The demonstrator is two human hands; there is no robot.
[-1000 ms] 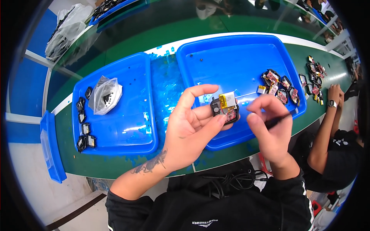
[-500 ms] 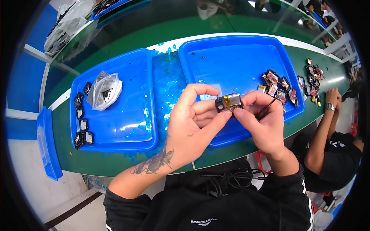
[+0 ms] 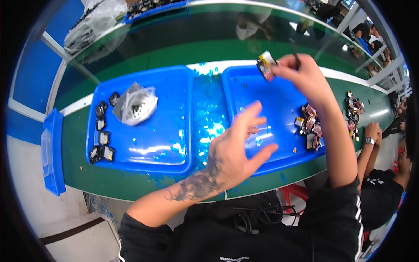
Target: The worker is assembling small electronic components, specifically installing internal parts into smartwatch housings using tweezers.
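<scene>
**Small component raised in the right hand above two blue trays**

Nearest the wearer, the left hand [image 3: 238, 150] hovered over the near edge of the green table [image 3: 131, 185], its fingers spread wide and holding nothing. A tattooed forearm led up to it from the lower edge of the view. The hand hung above the gap between two blue trays, partly over the near left corner of the right tray [image 3: 279, 94].

Farther out, the right hand [image 3: 305, 76] was lifted above the far edge of the right tray. Its fingers were pinched narrowly around a small black and yellow component [image 3: 266, 65], gripped at one end. A thin dark tool [image 3: 295, 51] stuck up from the same hand. The component looked light, rigid and somewhat delicate, best held by its edges with fingertips rather than squeezed.

A cluster of similar small parts [image 3: 310, 126] lay along the right edge of the right tray. On the left tray [image 3: 144, 144], a crumpled clear plastic bag [image 3: 135, 105] sat near the far left corner, and a row of small black pieces [image 3: 101, 137] ran along its left edge.

At the table's right end, another person's forearms [image 3: 369, 144] rested near more loose parts [image 3: 354, 107].
</scene>
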